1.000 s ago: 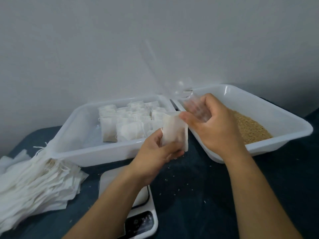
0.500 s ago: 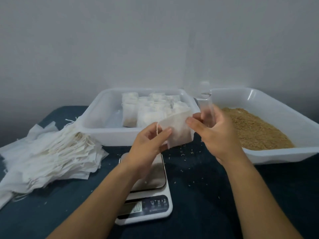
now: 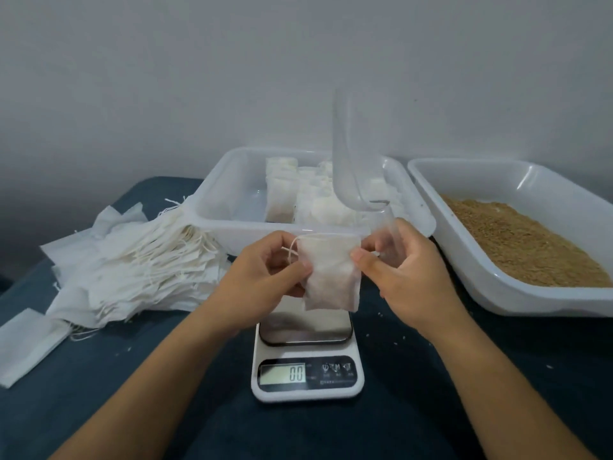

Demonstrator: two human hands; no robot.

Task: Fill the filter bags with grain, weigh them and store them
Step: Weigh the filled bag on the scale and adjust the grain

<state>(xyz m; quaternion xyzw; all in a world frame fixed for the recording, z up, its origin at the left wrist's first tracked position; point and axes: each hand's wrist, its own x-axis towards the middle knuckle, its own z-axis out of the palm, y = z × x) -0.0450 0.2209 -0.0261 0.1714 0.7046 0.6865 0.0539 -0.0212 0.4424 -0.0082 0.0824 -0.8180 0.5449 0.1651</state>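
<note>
Bag now lower, squared over the scale.
Our left hand [image 3: 265, 277] and right hand [image 3: 403, 270] pinch the small white paper filter bag [image 3: 328, 273] above the white digital kitchen scale [image 3: 306, 376]; the right also grips the clear plastic scoop [image 3: 355, 161]. Tilting risks spilling grain.

The scale [image 3: 306, 356] sits at the table's [image 3: 464, 376] front middle; empty bags [image 3: 132, 267] lie left, the bag tray [image 3: 232, 194] behind, the grain tray [image 3: 497, 293] right.
</note>
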